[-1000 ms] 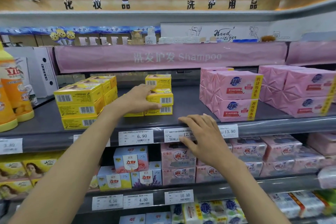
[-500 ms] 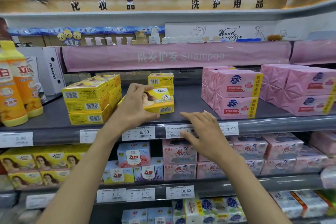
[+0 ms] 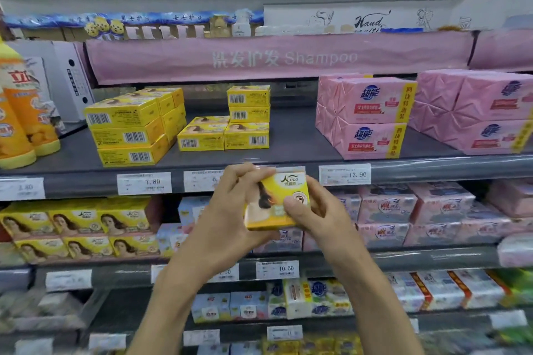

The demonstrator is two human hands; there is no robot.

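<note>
Now that both hands (image 3: 230, 210) hold it, yellow box (image 3: 277, 204) has left shelf (image 3: 288, 150).

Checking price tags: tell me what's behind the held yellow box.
The left hand and right hand hold the box before the shelf edge. Right of it the 13.90 tag shows whole; left, another tag is half covered, reading only 6. What lies directly behind is hidden.

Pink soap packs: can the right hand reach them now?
Likely not yet: right hand and left hand both hold the yellow box. Path to the pink soap packs looks free otherwise.
</note>
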